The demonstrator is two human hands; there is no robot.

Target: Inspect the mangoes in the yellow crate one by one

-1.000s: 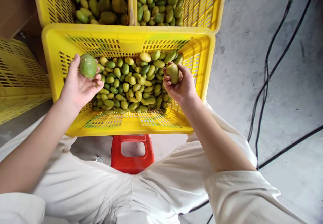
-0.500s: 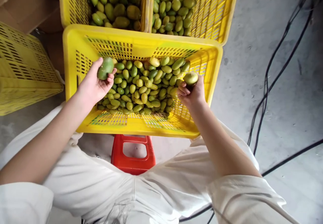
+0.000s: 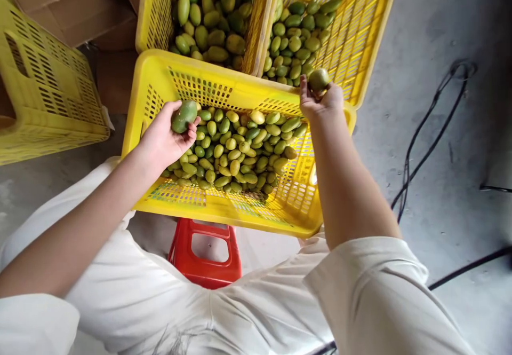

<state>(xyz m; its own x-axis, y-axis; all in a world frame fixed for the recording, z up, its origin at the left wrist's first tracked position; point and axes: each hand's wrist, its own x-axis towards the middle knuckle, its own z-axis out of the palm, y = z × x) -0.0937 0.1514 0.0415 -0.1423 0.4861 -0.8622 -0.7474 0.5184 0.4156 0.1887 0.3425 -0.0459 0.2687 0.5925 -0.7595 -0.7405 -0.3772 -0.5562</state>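
My left hand (image 3: pixel 173 136) is closed around a large oval green fruit (image 3: pixel 184 116), above the left side of the near yellow crate (image 3: pixel 224 220). Many smaller green and yellowish oval fruits (image 3: pixel 234 155) lie heaped in that crate. Over the far right rim of this crate, my right hand (image 3: pixel 323 101) grips a rounder, olive-green fruit (image 3: pixel 319 80). Just past that hand is the back right yellow crate (image 3: pixel 360 29), with more oval green fruits (image 3: pixel 295 42) at its left side.
The back left yellow crate (image 3: pixel 154 16) holds larger green fruits (image 3: pixel 216 21). At the left stand another yellow crate (image 3: pixel 52 99) and brown cardboard boxes (image 3: pixel 76 10). A red plastic stool (image 3: pixel 206 275) is between my legs. Black cables (image 3: pixel 430 125) lie across the grey floor (image 3: pixel 452 195).
My right hand has moved forward with its fruit, from inside the near crate to the edge of the back right crate. My left hand still holds its green fruit. The view has shifted slightly.
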